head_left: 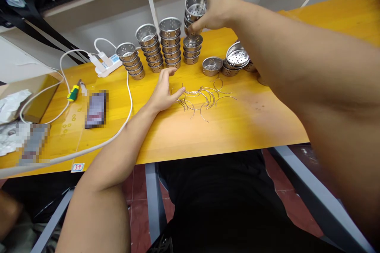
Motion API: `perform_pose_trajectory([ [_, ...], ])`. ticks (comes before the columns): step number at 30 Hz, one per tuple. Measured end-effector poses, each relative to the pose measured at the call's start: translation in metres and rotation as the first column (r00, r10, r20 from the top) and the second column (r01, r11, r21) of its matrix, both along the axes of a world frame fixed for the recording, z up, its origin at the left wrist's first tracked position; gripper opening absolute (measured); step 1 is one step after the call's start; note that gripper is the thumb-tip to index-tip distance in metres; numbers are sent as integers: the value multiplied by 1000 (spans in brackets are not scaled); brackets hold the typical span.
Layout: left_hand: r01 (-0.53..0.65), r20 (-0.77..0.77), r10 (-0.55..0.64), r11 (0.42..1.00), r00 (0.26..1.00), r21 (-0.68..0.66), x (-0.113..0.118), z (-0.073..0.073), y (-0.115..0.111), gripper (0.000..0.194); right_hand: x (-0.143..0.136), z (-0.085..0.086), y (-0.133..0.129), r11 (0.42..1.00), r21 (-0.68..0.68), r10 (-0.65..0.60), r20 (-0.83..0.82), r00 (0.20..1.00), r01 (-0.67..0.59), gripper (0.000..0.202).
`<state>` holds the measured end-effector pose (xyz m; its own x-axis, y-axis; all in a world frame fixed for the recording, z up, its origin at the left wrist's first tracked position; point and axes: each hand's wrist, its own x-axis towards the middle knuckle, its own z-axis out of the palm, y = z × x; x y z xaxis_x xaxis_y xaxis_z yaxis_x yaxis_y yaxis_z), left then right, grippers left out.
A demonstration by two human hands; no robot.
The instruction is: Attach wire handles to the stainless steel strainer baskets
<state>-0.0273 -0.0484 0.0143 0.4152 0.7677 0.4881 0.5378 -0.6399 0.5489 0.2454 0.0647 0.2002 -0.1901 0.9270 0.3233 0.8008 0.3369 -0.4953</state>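
My right hand [215,6] is wrapped round a short stack of perforated metal cups [196,4], held tilted just above another stack [192,49] at the back of the yellow table. My left hand [166,91] rests over the table with fingers apart and nothing in it, beside loose curved wires [204,97]. Left of the held cups stand three taller stacks: one [170,43] nearest, one [148,47] beside it and one [130,60] farthest left. A single cup [212,66] sits to the right, near a tilted group of cups [236,56] partly hidden behind my right forearm.
A white power strip [108,66] with cables lies at the back left. Near it are a green and yellow tool [73,93] and a phone [96,110]. Farther left are a cardboard box [41,99] and crumpled white plastic [12,106]. A cable crosses the table's left part.
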Motion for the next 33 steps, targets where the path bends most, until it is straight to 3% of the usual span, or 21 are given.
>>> perform_pose_trajectory([
  [3, 4, 5, -4, 1000, 1000, 4, -3, -6, 5, 90, 6, 5, -8, 994, 105, 20, -88, 996, -11, 110],
  [7, -44, 51, 43, 999, 998, 30, -4, -12, 10, 108, 17, -2, -28, 965, 202, 189, -89, 978, -168, 100],
  [12, -74, 104, 63, 991, 993, 110, -1, -2, 7, 125, 5, -44, -74, 920, 71, 391, -145, 909, -384, 79],
  [16, -82, 93, 69, 987, 993, 137, -3, 3, 8, 119, -26, -85, -96, 899, 10, 435, -137, 890, -437, 97],
  [19, -126, 72, 119, 987, 990, 100, -8, 2, 13, 112, -43, -103, -96, 897, 9, 440, -137, 888, -443, 107],
  [24, -168, 74, 161, 979, 984, 111, -18, 1, 22, 89, -51, -114, -88, 904, 38, 427, -105, 898, -426, 107],
  [29, -283, 146, 269, 955, 952, 84, -45, 0, 37, 79, -38, -124, -70, 937, 83, 346, -93, 934, -339, 108],
  [33, -420, 226, 425, 905, 877, -74, -66, -6, 50, 82, -21, -142, -50, 959, 50, 282, -22, 959, -280, 99],
])
